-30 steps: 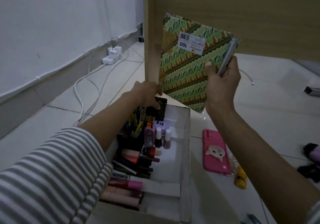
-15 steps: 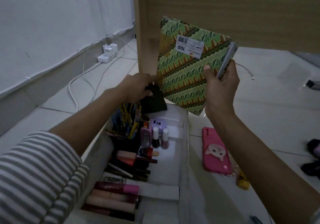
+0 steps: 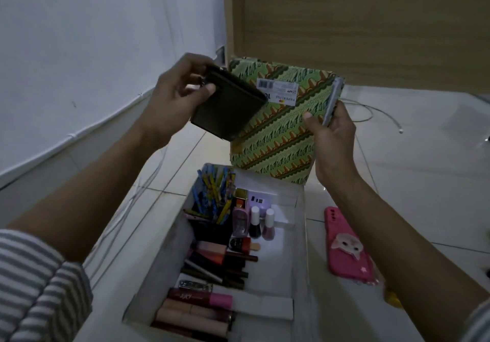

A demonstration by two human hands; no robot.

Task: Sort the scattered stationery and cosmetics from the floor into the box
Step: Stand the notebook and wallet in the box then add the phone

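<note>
My left hand (image 3: pixel 173 98) grips a flat black pouch (image 3: pixel 229 108) and holds it up in front of the green patterned notebook (image 3: pixel 278 135). My right hand (image 3: pixel 332 140) holds that notebook upright by its right edge, together with a silver pen (image 3: pixel 332 100) pressed against the cover. Below them stands the white box (image 3: pixel 301 249) on the floor. Inside it are pencils in a black cup (image 3: pixel 212 196), two nail polish bottles (image 3: pixel 261 222), lip products (image 3: pixel 198 299) and other cosmetics.
A pink phone with a cat sticker (image 3: pixel 347 246) lies on the tiled floor right of the box, with a yellow item (image 3: pixel 392 298) near it. White cables (image 3: pixel 363 111) run across the floor. A wooden panel (image 3: pixel 358 23) rises behind, and a white wall (image 3: pixel 92 50) stands at left.
My left hand has lifted the black pouch out of the box's far end and raised it up beside the notebook. The notebook has stayed in my right hand.
</note>
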